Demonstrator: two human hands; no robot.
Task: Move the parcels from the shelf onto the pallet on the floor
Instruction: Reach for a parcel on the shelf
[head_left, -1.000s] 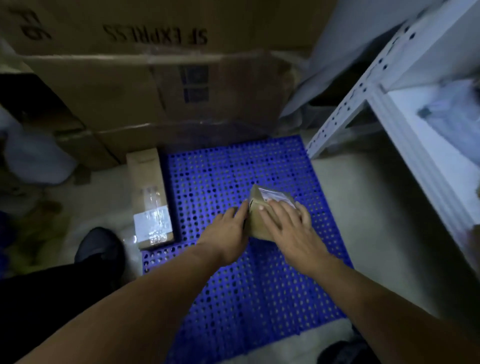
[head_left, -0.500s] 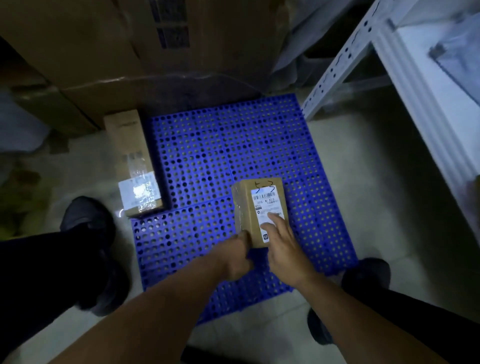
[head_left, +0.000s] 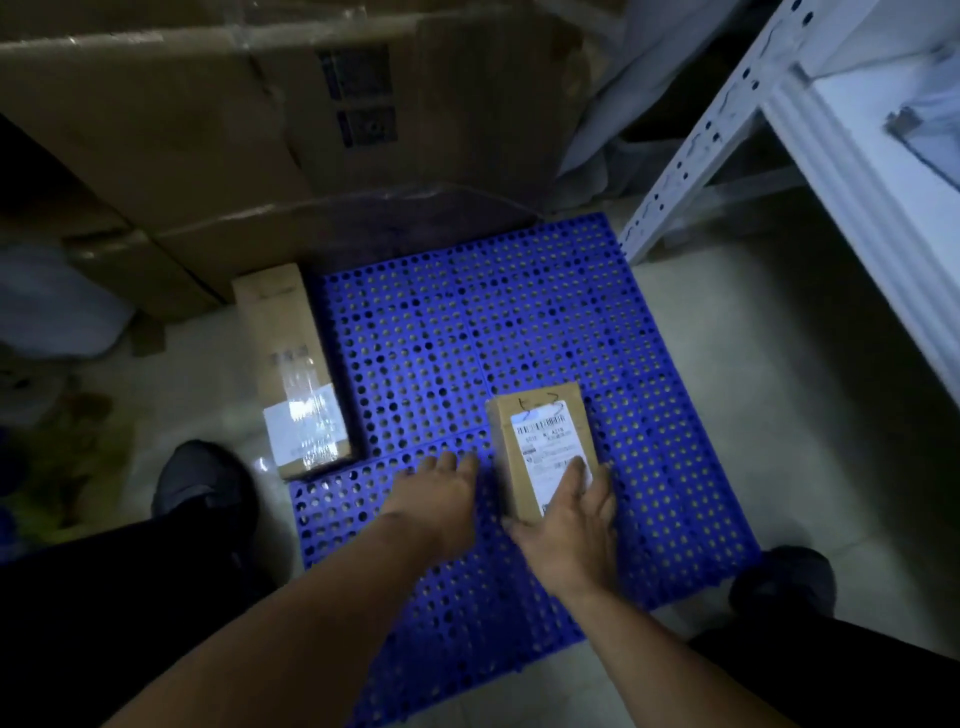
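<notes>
A small brown parcel with a white label lies flat on the blue perforated pallet, right of centre. My right hand rests on its near end, fingers spread over the label. My left hand hovers open over the pallet just left of the parcel, apart from it. A long narrow brown parcel with a taped label lies along the pallet's left edge. At the right stands the white metal shelf, with a clear-wrapped item on its board.
Large cardboard boxes stand stacked behind the pallet. My shoes show at the left and right of the pallet. A pale bag lies at the far left. Pale floor runs between pallet and shelf.
The parcel went from tilted in both hands to lying flat on the pallet. My left hand has let go and drawn left; my right hand stays on the parcel.
</notes>
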